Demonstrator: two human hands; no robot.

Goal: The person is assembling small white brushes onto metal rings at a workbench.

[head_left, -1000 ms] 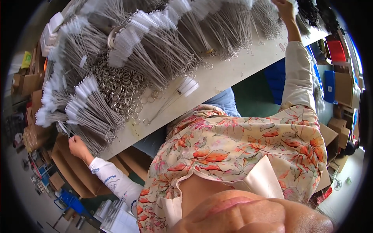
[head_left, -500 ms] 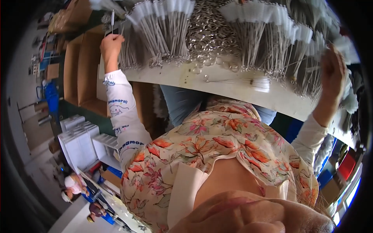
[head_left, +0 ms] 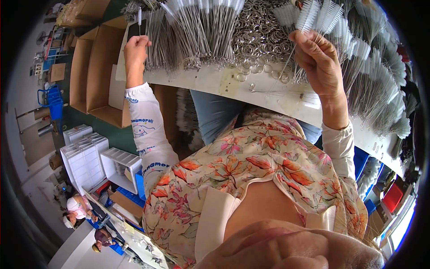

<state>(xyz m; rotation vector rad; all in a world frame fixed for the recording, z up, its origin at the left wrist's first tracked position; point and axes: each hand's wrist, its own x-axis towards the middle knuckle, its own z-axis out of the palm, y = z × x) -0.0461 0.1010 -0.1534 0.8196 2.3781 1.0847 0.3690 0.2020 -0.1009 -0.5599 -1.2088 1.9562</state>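
Note:
At the table's left end my left hand [head_left: 135,53] is closed, pinching a slim brush [head_left: 139,18] by its wire stem, white bristles upward. My right hand [head_left: 319,62] is closed on a thicker white-bristled brush [head_left: 308,16], its wire stem running down past the fingers. Just behind, other white brush heads [head_left: 330,19] overlap it, so I cannot tell whether more than one is held. Between my hands lie a pile of metal rings [head_left: 256,38] and a dense row of wire-handled brushes [head_left: 190,38]. One thin brush [head_left: 282,93] lies near the front edge.
The pale table [head_left: 204,80] carries more brush bundles [head_left: 374,85] at the right. An open cardboard box [head_left: 92,74] stands beside its left end. White plastic crates [head_left: 85,154] sit on the green floor. Two people [head_left: 78,208] are at a table at lower left.
My right hand has moved left from the right-hand bundles to beside the rings, and a brush now shows in it. My left hand still holds its slim brush. The view has shifted slightly.

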